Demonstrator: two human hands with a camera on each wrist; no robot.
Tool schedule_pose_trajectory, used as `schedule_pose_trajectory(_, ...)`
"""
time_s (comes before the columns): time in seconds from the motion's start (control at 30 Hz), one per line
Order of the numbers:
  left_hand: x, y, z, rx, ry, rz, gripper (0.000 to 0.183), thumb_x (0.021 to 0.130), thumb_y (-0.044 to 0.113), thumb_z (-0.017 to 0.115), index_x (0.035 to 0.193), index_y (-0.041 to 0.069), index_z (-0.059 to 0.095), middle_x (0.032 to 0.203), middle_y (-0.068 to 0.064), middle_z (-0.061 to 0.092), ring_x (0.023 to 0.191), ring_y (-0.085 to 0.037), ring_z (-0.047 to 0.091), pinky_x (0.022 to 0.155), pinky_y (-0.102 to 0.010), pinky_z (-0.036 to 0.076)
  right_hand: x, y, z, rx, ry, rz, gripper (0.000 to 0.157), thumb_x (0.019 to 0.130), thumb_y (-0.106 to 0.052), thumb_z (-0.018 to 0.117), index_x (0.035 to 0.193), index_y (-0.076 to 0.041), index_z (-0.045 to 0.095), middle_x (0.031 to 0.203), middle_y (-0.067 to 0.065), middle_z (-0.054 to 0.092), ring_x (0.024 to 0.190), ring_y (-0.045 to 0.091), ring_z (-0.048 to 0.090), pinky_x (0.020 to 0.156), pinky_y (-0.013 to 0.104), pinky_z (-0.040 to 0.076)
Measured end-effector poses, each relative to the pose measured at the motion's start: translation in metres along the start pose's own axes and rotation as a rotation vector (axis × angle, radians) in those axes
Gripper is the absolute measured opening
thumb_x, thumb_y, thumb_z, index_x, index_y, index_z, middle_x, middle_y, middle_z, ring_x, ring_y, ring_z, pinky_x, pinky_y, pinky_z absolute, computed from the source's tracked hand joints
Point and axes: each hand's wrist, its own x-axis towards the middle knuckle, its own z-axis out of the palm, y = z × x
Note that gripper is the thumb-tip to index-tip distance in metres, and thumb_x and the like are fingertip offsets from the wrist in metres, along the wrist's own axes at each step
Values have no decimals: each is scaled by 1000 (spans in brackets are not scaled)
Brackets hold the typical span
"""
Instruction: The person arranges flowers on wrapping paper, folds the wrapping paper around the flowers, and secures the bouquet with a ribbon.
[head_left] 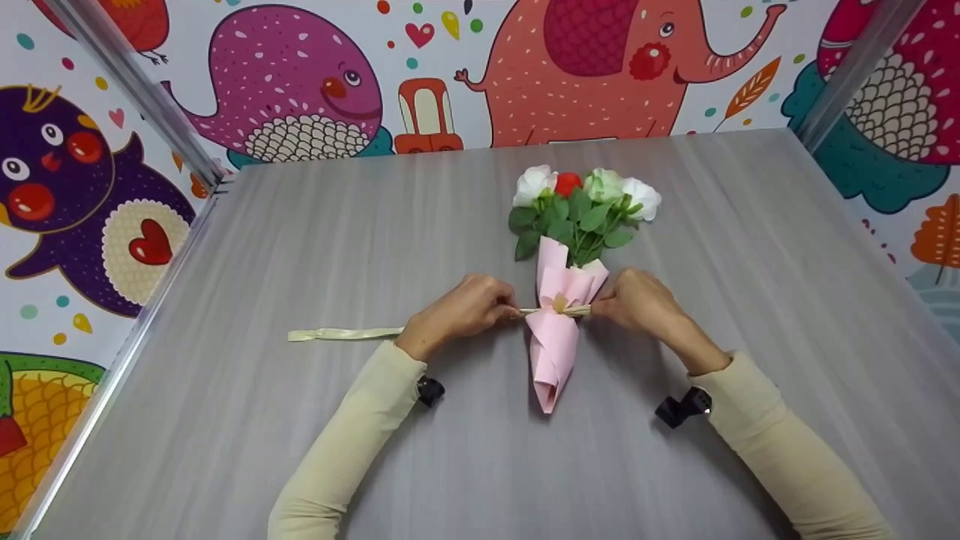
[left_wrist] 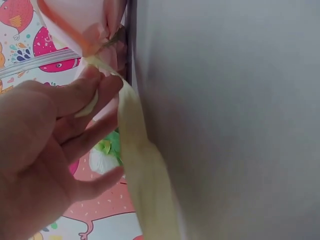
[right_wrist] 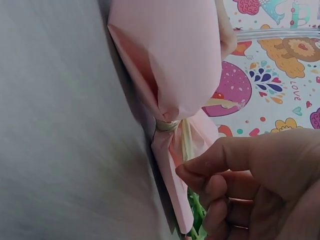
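A bouquet wrapped in pink paper (head_left: 556, 337) lies on the table, with white, red and pale green flowers (head_left: 604, 185) at its far end. A cream ribbon (head_left: 345, 334) circles the paper's waist, crossing at the front. On the left side my left hand (head_left: 469, 306) pinches the ribbon between thumb and forefinger, and a long tail runs out past the wrist; the left wrist view shows this ribbon tail (left_wrist: 142, 155) hanging beside the hand. From the other side my right hand (head_left: 637, 304) pinches the ribbon's other end (right_wrist: 186, 140) close to the paper.
Both hands work above a grey wood-grain table (head_left: 300, 247). Panels with cartoon animals (head_left: 592, 67) stand at the back and sides, with metal posts (head_left: 142, 97) at the corners. Leaves (head_left: 574, 214) spread below the blooms.
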Motion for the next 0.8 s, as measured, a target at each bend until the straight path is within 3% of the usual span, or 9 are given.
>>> schedule_pose_trajectory(0.13,0,-2,-1,10,-4,7,13,94,14,69,91,5,78,84,-6,76,71,-10,52,70,-28,46,1,0,0,-5,-14,14,25,77,-25,75,55,-12,71,48,-11,39,52,11,39,49,27,33)
schedule_pose_trajectory(0.3,-1,-5,-2,53,12,30,13,93,15,70,89,6,78,84,-6,77,72,-15,59,84,-40,45,2,-3,0,-3,-21,17,26,78,-25,75,57,-11,72,48,-11,40,52,11,40,50,27,33)
schedule_pose_trajectory(0.43,-2,-7,1,42,12,23,13,92,15,70,88,5,78,84,-7,77,74,-19,61,87,-44,43,1,-5,-1,-19,-51,-22,21,80,-20,72,63,-9,76,50,-11,42,54,12,41,51,27,33)
schedule_pose_trajectory(0.63,-4,-9,2,26,26,3,13,93,17,70,91,6,77,87,-6,78,75,-17,62,87,-42,43,-1,-9,-2,-54,-95,-85,16,85,-19,70,80,-10,83,60,-5,62,59,13,45,54,27,37)
schedule_pose_trajectory(0.8,-5,-6,-6,15,60,-20,15,95,18,68,96,6,77,91,-7,78,82,-22,67,89,-43,45,-2,-8,-6,-65,-103,-133,15,88,-20,71,91,-12,83,86,6,78,71,16,59,64,31,47)
